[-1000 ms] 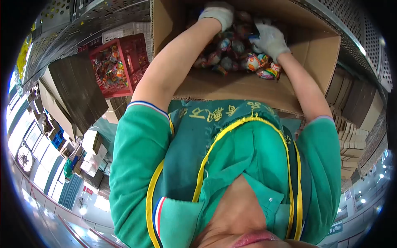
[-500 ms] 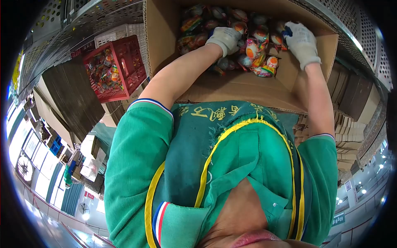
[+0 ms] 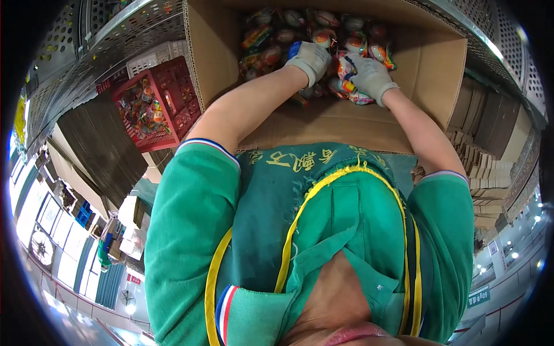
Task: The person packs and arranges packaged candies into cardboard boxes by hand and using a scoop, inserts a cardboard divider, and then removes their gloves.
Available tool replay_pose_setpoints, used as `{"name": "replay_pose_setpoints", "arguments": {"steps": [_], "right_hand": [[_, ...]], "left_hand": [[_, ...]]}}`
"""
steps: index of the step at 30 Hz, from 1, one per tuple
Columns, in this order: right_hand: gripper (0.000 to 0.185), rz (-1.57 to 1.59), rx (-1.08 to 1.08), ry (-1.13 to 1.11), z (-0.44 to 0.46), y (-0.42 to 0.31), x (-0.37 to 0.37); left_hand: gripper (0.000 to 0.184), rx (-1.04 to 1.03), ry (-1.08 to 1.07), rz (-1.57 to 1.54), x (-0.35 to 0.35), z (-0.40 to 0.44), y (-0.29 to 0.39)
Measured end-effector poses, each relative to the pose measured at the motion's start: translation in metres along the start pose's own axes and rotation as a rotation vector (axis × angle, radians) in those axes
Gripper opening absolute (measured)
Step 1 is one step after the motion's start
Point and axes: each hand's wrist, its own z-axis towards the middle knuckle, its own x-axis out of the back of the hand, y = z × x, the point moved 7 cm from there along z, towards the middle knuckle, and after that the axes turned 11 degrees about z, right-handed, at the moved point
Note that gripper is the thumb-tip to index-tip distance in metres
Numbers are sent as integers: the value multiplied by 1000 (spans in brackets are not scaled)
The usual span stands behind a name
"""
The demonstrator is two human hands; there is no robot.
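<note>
An open cardboard box [image 3: 323,124] holds several rows of shiny wrapped packets [image 3: 285,36] in orange, red and green. My left hand [image 3: 313,59], in a white glove with a blue patch, lies over the packets near the middle, fingers curled, and what it grips is hidden. Close to its right, my right hand [image 3: 372,76], gloved too, has its fingers bent around a colourful wrapped packet [image 3: 345,68]. The two hands are a small gap apart, both inside the box.
A red crate [image 3: 167,104] with wrapped packets stands left of the box, beside a white crate [image 3: 151,59]. Stacked flat cardboard [image 3: 104,153] is at the left, more cardboard [image 3: 482,124] at the right. Perforated metal shelving [image 3: 144,29] runs behind. A distant person [image 3: 104,252] shows far left.
My right hand has moved left from the box's right side to the packets near my left hand. The box appears slightly further left in view.
</note>
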Motion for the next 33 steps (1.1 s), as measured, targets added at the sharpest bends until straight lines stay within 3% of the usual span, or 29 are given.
{"name": "replay_pose_setpoints", "arguments": {"steps": [4,6,7,11,14,15,18,21,23,24,26,27,30,32,33], "right_hand": [[38,71,41,179,3,22,28],[31,-3,-120,-30,2,28,37],[23,-19,-104,48,5,35,38],[18,-271,-78,149,-19,29,64],[20,-374,57,64,-2,39,22],[20,-290,-9,160,9,43,17],[24,-485,-3,66,25,41,2],[29,-446,29,165,-12,45,0],[34,-538,35,71,-19,50,-3],[34,-545,35,78,-9,51,3],[30,-203,-164,133,5,59,14],[30,-196,-160,129,3,54,11],[20,-605,261,34,-20,15,-14],[19,-662,366,63,-21,12,-22],[19,-661,369,71,-18,10,-18]], "left_hand": [[20,80,106,-175,9,9,-22],[23,117,139,-231,7,12,-23],[20,94,232,-107,-2,12,-10],[16,35,257,71,-6,16,10],[16,60,172,27,-11,19,7],[16,58,175,34,-9,18,5],[20,81,108,-89,0,8,-3],[25,72,-19,-200,2,-11,-5],[31,17,-17,96,5,-14,4],[31,23,-8,98,1,-9,2],[35,15,-33,-15,-14,0,-2],[35,16,-40,-13,-16,2,-8],[33,38,-80,-272,15,-1,-36],[33,-75,-249,-269,45,-22,-39],[29,-113,-234,-143,34,-5,-41]]}}
